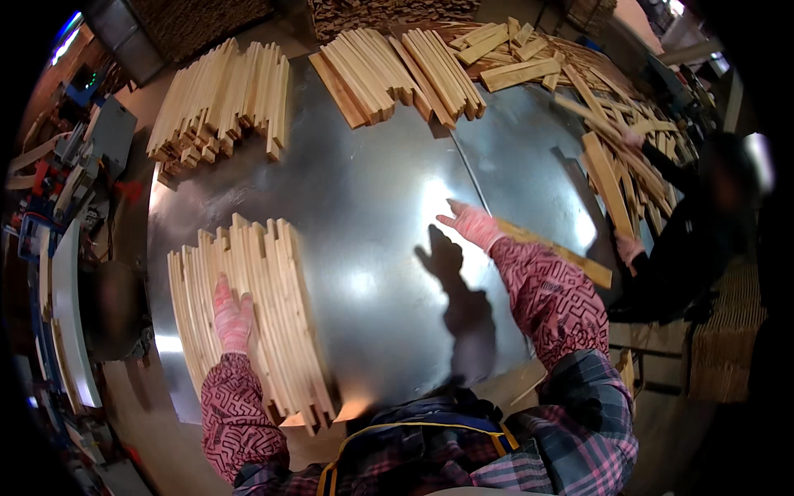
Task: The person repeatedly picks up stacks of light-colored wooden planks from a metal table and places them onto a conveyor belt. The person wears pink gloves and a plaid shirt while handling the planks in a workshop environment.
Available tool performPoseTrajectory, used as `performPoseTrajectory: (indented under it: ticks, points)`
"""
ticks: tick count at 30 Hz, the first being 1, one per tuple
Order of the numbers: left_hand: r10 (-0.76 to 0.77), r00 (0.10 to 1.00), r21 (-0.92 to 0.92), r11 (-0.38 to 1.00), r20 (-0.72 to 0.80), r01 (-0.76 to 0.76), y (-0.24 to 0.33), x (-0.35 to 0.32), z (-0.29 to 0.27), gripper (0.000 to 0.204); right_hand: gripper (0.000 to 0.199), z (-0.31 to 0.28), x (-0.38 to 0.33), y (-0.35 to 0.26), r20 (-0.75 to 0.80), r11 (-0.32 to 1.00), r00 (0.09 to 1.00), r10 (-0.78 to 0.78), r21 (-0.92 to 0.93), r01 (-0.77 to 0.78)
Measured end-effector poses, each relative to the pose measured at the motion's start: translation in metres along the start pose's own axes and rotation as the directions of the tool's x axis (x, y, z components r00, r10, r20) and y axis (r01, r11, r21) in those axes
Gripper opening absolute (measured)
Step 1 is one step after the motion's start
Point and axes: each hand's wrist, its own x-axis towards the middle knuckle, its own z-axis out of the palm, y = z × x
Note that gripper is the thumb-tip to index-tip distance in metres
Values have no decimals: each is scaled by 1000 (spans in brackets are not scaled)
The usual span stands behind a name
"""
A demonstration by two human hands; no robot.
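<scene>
My left hand (233, 321), in a pinkish glove, lies with its fingers stretched out on a row of pale wooden strips (281, 306) at the table's near left. The strips sit side by side with uneven far ends. My right hand (471, 225), gloved the same way, reaches over the metal tabletop (372, 215) with fingers apart and nothing in them. Its shadow falls on the metal to the lower left. Behind my right forearm shows a single wooden board (579, 258), partly covered by the patterned sleeve.
Stacks of strips stand at the far left (223, 103) and far middle (372, 74). Loose boards (517, 50) lie in a heap at the far right. A co-worker in dark clothes (686, 223) handles a board (608, 186) there. Machinery (74, 190) stands left of the table.
</scene>
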Motion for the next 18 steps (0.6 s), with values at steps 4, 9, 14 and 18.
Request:
performPoseTrajectory:
  ticks: [4,9,14,18]
  points:
    - [157,972,-172,977,176,-127,107,58,35,75,76,-86,86,29,-89,985,982,168,-21,-171]
    - [92,896,-16,995,435,-95,229,157,93,74,82,-105,195,61,-94,912,908,409,66,-404]
    - [176,950,-54,984,259,-168,267,287,200,77,79,-67,274,76,-206,876,862,463,-41,-480]
    - [132,988,-90,988,77,-125,311,368,280,82,67,-43,285,97,-426,841,841,334,-269,-470]
